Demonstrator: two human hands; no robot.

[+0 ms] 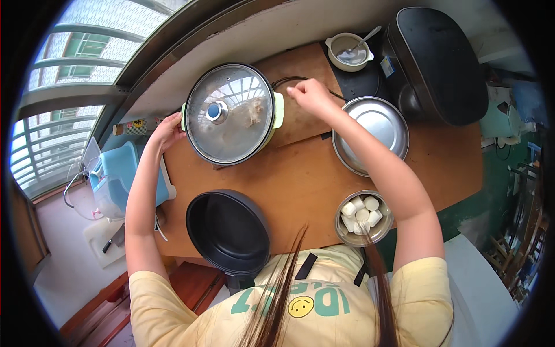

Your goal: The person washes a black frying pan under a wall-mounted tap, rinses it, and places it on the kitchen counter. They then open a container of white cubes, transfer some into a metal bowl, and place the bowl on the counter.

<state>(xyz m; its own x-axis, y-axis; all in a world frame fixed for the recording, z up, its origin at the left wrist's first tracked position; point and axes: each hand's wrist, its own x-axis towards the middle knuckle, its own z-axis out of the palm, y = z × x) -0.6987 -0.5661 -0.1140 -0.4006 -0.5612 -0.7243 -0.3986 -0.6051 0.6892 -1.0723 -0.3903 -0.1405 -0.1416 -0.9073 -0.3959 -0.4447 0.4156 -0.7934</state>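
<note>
A wide, light-green electric pot (269,136) stands at the back left of the table, under a glass lid (231,139) with a blue-topped knob (214,111). Pale food shows dimly through the glass. My left hand (167,132) grips the pot's left side handle. To the right of the pot, my right hand (313,98) is closed above a brown board (298,122), its fingertips apart from the right handle (278,110). A black cord (287,78) passes beside and behind that hand; whether the fingers hold anything is hidden.
A black pan (222,228) sits near me. On the right are a metal lid (378,130) and a steel bowl (384,230) of white cylindrical pieces (362,214). Behind stand a cream bowl (347,61) with a spoon and a large black appliance (439,66). A barred window is left.
</note>
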